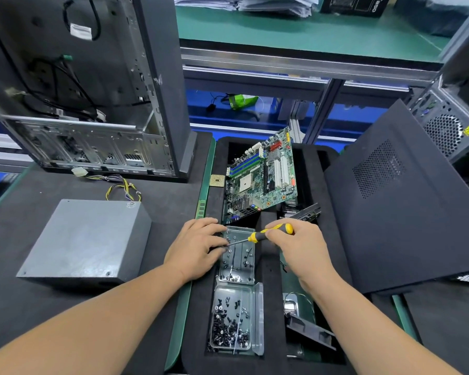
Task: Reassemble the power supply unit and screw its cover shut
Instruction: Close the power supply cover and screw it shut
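The grey power supply unit (87,240) lies on the black mat at the left with its cover on and its yellow and black cables (123,189) trailing behind. My right hand (299,247) grips a yellow and black screwdriver (266,234), its tip pointing left over a clear screw box (237,255). My left hand (195,247) reaches into that box, fingertips pinched together at the screwdriver tip. Whether a screw is between them is hidden. A second clear box (233,320) holding several black screws sits nearer to me.
An open computer case (87,85) stands behind the power supply. A green motherboard (263,174) leans in the black foam tray (268,266). A dark case side panel (406,201) rests tilted at the right. A fan and bracket (306,326) lie in the tray's right slot.
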